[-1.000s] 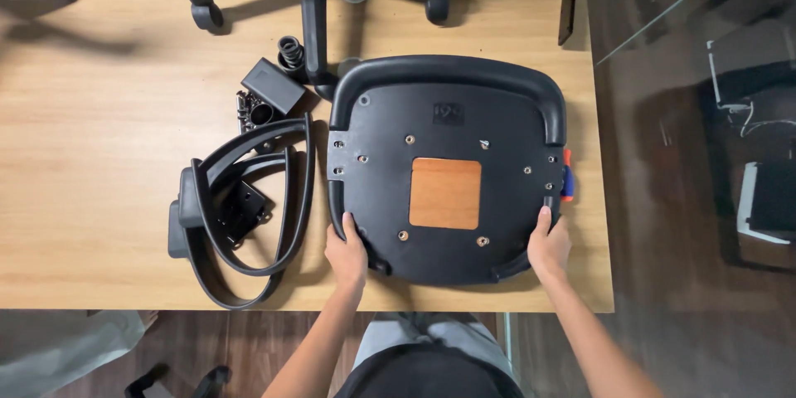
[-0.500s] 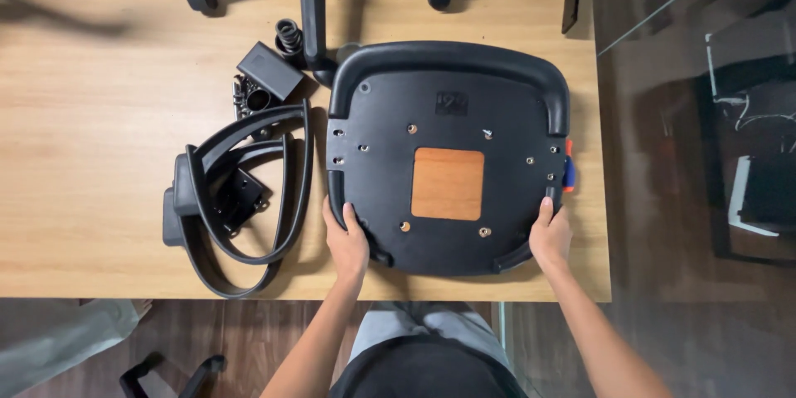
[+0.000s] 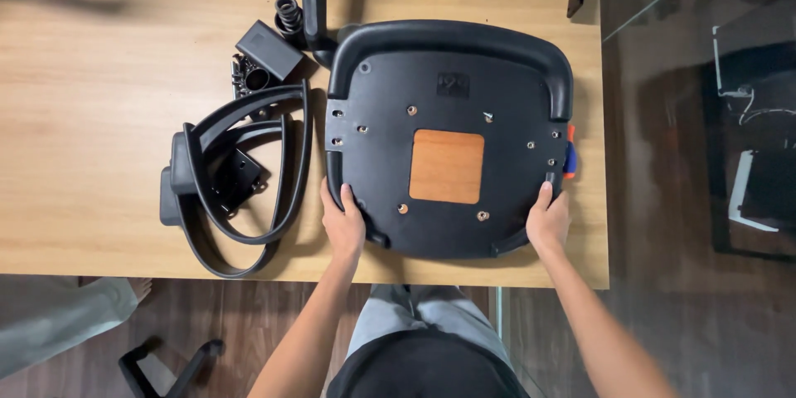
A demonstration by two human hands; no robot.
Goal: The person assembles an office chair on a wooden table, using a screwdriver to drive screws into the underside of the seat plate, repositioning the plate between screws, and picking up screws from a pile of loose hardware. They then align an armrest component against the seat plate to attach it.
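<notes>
Hands: two, left hand (image 3: pixel 344 228) and right hand (image 3: pixel 547 224), both lower centre.
Seat pan (image 3: pixel 448 137): one, centre, underside up.
Armrest loops (image 3: pixel 236 174): two, centre left, overlapping.
Black box-shaped part (image 3: pixel 268 50): one, upper left of centre.
Coiled spring (image 3: pixel 288 12): one, top, left of centre.
Wooden table (image 3: pixel 99 99): one.

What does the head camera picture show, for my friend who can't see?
Two bare hands, left hand and right hand, grip the near corners of an upside-down black chair seat on a wooden table. Two black armrests lie beside it.
</notes>
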